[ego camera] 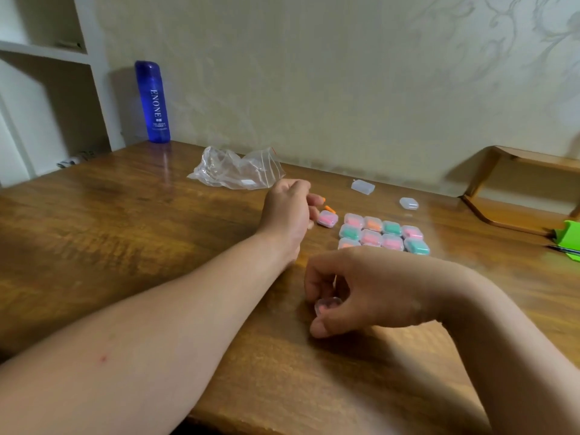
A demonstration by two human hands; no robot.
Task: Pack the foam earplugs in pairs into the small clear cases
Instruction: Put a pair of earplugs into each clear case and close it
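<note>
My left hand (287, 208) is stretched out over the wooden table (125, 233), fingers curled, pinching an orange earplug (320, 200) at its fingertips. A second orange earplug (330, 209) lies just beside it. Next to that sits a shut case with pink earplugs (327, 219). To its right is a block of several filled cases (383, 234) holding pink, orange and green plugs. Nearer to me, my right hand (370, 290) grips a small clear case (328, 306) between thumb and fingers; what is inside it is hidden. Two empty clear cases (363, 186) (409, 203) lie behind the block.
A crumpled clear zip bag (235, 171) lies behind my left hand. A tall blue bottle (153, 102) stands at the back left by the wall. A wooden rack (518, 189), a green object (569, 240) and a pen (565, 250) are at the right edge.
</note>
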